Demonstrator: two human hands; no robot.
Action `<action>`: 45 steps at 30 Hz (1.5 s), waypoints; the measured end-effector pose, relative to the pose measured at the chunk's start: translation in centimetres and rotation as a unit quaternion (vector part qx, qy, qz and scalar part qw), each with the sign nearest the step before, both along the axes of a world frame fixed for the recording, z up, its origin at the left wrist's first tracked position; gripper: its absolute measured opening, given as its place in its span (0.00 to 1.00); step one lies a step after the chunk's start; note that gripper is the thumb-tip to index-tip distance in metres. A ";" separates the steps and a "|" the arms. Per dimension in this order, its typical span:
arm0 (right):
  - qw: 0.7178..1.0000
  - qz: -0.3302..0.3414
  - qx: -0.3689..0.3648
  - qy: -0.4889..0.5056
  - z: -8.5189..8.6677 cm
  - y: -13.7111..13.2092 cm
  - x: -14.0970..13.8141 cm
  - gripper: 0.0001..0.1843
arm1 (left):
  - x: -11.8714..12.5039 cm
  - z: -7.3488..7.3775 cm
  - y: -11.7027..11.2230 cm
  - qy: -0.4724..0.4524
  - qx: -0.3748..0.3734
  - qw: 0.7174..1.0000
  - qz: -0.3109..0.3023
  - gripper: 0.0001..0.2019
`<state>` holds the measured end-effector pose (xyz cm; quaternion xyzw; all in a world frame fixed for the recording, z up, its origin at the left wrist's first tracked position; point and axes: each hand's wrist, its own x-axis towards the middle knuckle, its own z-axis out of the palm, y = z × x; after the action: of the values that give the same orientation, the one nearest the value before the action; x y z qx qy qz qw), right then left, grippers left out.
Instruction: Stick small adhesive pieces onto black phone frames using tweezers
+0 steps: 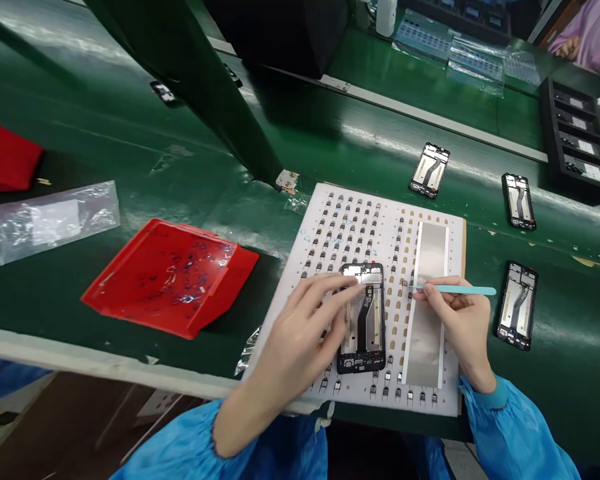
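Observation:
A black phone frame [364,353] with a dark ribbon cable down its middle lies on a white foam board [275,340]. My left hand [305,327] reaches over the frame's upper left part, fingers apart and somewhat bent; whether the fingertips touch it I cannot tell. In my right hand [457,320] are light-blue tweezers [467,290], held level with their tip pointing left. The tip is at a small metal part [406,287] in the board's rows, beside a long silvery strip [433,250]. Rows of similar small parts [350,227] fill the board's left side.
A red bin [150,277] with tiny scraps sits left of the board, near a clear plastic bag [50,220]. More phone frames [517,307] lie to the right. A black tray [580,140] and another person's hand [569,47] are at the far right. A dark green post [195,73] slants overhead.

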<state>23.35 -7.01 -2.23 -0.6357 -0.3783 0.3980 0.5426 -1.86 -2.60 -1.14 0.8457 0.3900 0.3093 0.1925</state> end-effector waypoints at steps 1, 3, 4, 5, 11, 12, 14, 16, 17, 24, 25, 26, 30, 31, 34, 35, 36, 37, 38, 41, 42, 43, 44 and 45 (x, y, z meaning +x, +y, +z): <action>1.000 0.011 0.005 0.004 0.5 -0.3 -0.1 0.13 | 0.5 0.4 -0.1 -0.033 -0.009 0.999 -0.001 0.23; 0.999 0.036 0.004 0.013 1.7 -0.9 -0.6 0.11 | 1.4 1.1 -0.3 -0.089 -0.017 0.996 -0.005 0.21; 0.999 0.048 0.001 0.019 2.2 -1.3 -0.8 0.10 | 1.7 1.4 -0.3 -0.111 -0.014 0.994 -0.007 0.20; 0.998 0.059 -0.001 0.025 2.7 -1.6 -1.0 0.09 | 2.0 1.6 -0.4 -0.127 -0.009 0.992 -0.012 0.18; 0.994 0.100 0.012 0.030 4.1 -2.3 -2.0 0.06 | 1.7 1.9 -0.3 -0.157 0.034 0.986 -0.040 0.14; 0.994 0.102 0.013 0.025 4.2 -2.3 -2.0 0.06 | 1.5 2.0 -0.3 -0.156 0.040 0.986 -0.041 0.14; 0.994 0.109 0.021 0.008 4.2 -2.2 -2.3 0.06 | 1.3 2.1 -0.2 -0.159 0.047 0.985 -0.042 0.13; 0.992 0.118 0.039 -0.013 4.3 -2.2 -2.7 0.05 | 1.3 2.1 -0.2 -0.173 0.033 0.984 -0.036 0.11; 0.992 0.117 0.049 -0.024 4.4 -2.2 -3.1 0.04 | 1.3 2.0 -0.3 -0.185 0.014 0.982 -0.026 0.10; 0.979 0.041 0.170 -0.101 3.9 -1.9 -6.5 0.05 | 1.0 1.6 -1.3 -0.268 -0.157 0.948 0.063 0.07; 0.978 0.032 0.173 -0.110 3.7 -1.5 -6.7 0.05 | 0.4 1.7 -1.3 -0.262 -0.163 0.948 0.073 0.06; 0.979 0.023 0.168 -0.114 3.5 -0.9 -6.7 0.04 | -0.6 2.0 -1.4 -0.249 -0.161 0.951 0.084 0.06; 0.992 0.020 0.098 -0.076 2.4 2.0 -6.0 0.06 | -6.5 2.7 -0.8 -0.110 -0.054 0.973 0.195 0.06; 0.995 0.026 0.078 -0.057 2.0 2.7 -5.7 0.08 | -8.2 2.6 -0.4 -0.057 -0.009 0.970 0.236 0.06; 0.999 0.042 0.023 -0.011 1.0 4.0 -5.0 0.12 | -12.6 1.8 0.8 0.096 0.081 0.936 0.329 0.10; 0.999 0.042 0.010 -0.004 0.7 4.1 -4.9 0.12 | -13.6 1.5 1.2 0.127 0.092 0.926 0.342 0.12; 0.999 0.040 0.002 -0.001 0.4 4.2 -4.8 0.13 | -14.3 1.1 1.5 0.145 0.099 0.920 0.350 0.14; 0.999 0.037 -0.005 -0.003 0.2 4.2 -4.8 0.13 | -14.7 0.9 1.8 0.150 0.105 0.917 0.354 0.14; 0.999 0.034 -0.008 -0.007 0.0 4.2 -4.8 0.13 | -14.7 0.8 2.0 0.147 0.112 0.916 0.356 0.13; 0.999 0.028 -0.016 -0.019 -0.2 4.1 -4.8 0.14 | -12.8 0.8 2.2 0.123 0.146 0.931 0.312 0.08; 0.999 0.027 -0.021 -0.020 -0.2 4.1 -4.8 0.15 | -11.6 0.8 2.4 0.108 0.162 0.943 0.271 0.07; 0.999 0.025 -0.027 -0.019 -0.2 4.1 -4.8 0.15 | -10.2 0.8 2.6 0.089 0.172 0.957 0.217 0.06; 0.999 0.024 -0.034 -0.017 -0.2 4.2 -4.8 0.16 | -8.8 0.7 2.8 0.070 0.171 0.970 0.157 0.06; 0.999 0.023 -0.040 -0.016 -0.3 4.2 -4.7 0.16 | -7.3 0.4 3.1 0.054 0.160 0.981 0.097 0.07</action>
<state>18.61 -2.78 -2.49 -0.6539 -0.3854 0.4152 0.5015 -9.11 0.53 -0.69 0.8393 0.4255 0.3384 0.0027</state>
